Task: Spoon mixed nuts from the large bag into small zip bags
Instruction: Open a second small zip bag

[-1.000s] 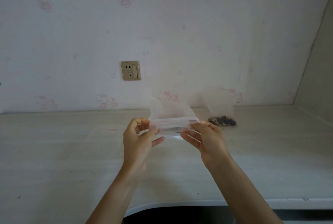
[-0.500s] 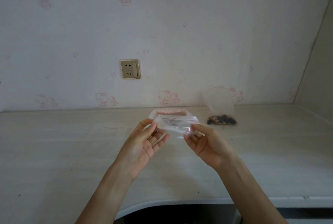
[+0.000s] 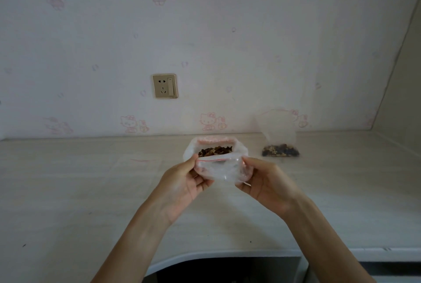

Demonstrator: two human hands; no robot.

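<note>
1. Your left hand pinches the left end of a clear zip bag, thumb on the near side at the red zip line, the other fingers curled underneath.
2. Your right hand grips the bag's right end the same way: thumb tip at the red zip line, fingers cupped below the plastic.
3. Both hands hold the bag in the air above the pale wood-grain countertop, roughly in the middle of your view, mouth turned up and away from you.
4. The bag's mouth is pulled open. The far lip shows a pink strip, the near lip the thin red line between your 2 thumbs.
5. Inside the opening you can see a dark brown heap of mixed nuts lying toward the far side.
6. A 2nd clear zip bag stands upright on the countertop, well to the right and behind your hands, near the wall; a dark layer of nuts fills only its bottom.
7. A gold-coloured wall socket is set in the cartoon-cat wallpaper, up and left of the held bag.
8. The countertop's front edge curves inward at the bottom, between your forearms.
</note>
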